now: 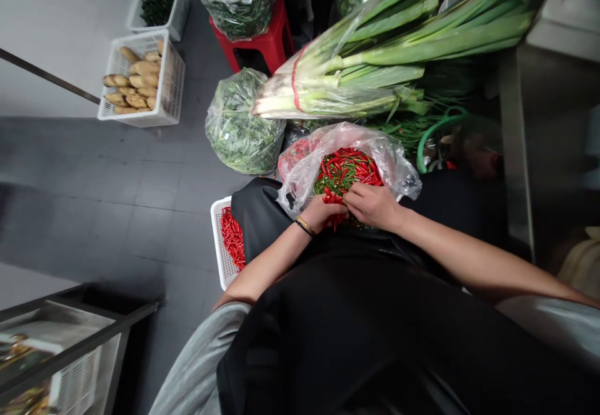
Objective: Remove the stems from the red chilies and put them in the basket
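Observation:
A clear plastic bag (398, 168) full of red chillies (349, 166) with green stems rests on my lap, over a black apron. My left hand (323, 212), with a bracelet on its wrist, is closed on a small bunch of red chillies at the bag's near edge. My right hand (372, 205) sits beside it, fingers curled into the same pile, pinching chillies. A white basket (219, 249) by my left knee holds loose red chillies (233, 237).
A bundle of leeks (375, 59) in plastic lies behind the bag. Bags of greens (241, 124) stand on the floor and on a red stool (262, 43). Two white baskets, one with ginger (135, 80), sit far left. A metal rack (70, 340) is at lower left.

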A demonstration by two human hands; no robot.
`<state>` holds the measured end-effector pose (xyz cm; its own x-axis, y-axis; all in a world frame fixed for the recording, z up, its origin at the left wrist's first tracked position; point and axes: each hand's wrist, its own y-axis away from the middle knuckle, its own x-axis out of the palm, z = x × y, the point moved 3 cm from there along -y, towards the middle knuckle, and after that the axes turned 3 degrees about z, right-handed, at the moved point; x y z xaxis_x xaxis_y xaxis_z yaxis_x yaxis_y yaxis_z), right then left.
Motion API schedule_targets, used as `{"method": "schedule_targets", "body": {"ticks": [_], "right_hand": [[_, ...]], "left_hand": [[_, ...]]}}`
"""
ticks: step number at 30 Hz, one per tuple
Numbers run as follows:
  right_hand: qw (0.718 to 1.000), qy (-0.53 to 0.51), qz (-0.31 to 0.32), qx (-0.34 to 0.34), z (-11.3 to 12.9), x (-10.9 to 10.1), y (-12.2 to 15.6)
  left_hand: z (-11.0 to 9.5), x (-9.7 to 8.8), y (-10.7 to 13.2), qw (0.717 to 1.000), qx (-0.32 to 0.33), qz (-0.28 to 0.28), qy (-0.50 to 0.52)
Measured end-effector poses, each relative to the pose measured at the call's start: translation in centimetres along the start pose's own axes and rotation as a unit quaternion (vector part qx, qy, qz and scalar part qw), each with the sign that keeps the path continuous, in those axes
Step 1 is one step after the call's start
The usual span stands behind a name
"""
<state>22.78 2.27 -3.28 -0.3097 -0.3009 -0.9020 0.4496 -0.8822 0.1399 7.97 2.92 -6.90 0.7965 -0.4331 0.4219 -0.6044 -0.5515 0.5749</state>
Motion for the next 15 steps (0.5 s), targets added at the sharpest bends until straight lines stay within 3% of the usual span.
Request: {"method": "schedule_targets", "body": {"ticks": [5,8,11,15], "right_hand": [[0.973,0.168,0.124,0.098,-5.2,1.1,-4.9],[0.962,0.192,0.174,0.086,-6.8,1.8,-7.0],[0.973,0.165,0.151,0.066,-6.5,1.0,-6.7],[0.990,0.095,0.086,0.063,-4.4,-0.7,-4.5]], "left_hand": [[-0.4,-0.4,0.3,0.997,0.005,-0.009,0.079],[-0.5,-0.7,0.5,0.996,0.006,-0.003,0.084],[-0.5,-1.0,0.4,0.995,0.021,-0.010,0.096],[-0.4,-1.3,-0.3,0.994,0.046,-0.079,0.065]]}}
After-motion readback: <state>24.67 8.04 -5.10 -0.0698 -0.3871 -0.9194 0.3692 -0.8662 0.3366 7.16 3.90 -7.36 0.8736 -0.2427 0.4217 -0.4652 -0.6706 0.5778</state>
